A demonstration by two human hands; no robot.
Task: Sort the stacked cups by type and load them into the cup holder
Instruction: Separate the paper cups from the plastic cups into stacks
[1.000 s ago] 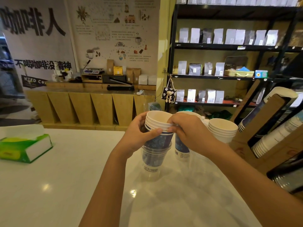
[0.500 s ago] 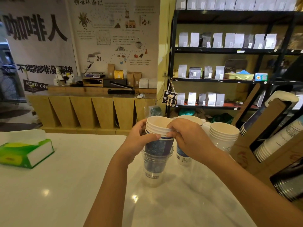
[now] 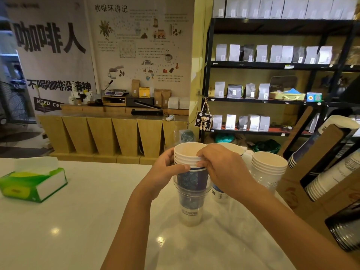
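Note:
A mixed stack of cups [image 3: 191, 184] stands on the white counter: several white paper cups on top, a blue patterned cup below them, clear plastic cups at the bottom. My left hand [image 3: 165, 170] grips the stack's left side at the blue cup's rim. My right hand [image 3: 220, 166] pinches the white rims from the right. Behind my right hand another blue cup [image 3: 219, 193] is partly hidden. A stack of white cups [image 3: 269, 168] stands to the right. The cardboard cup holder [image 3: 319, 162] at the right edge holds rows of cups in its slanted slots.
A green tissue box [image 3: 33, 184] lies at the counter's left. Black lids [image 3: 346, 230] show at the lower right by the holder. Behind the counter are a wooden bar and a black shelf with coffee bags [image 3: 272, 53].
Both hands stay on the mixed stack with almost the same grip. The view has drifted slightly, so the stack sits a little lower in frame.

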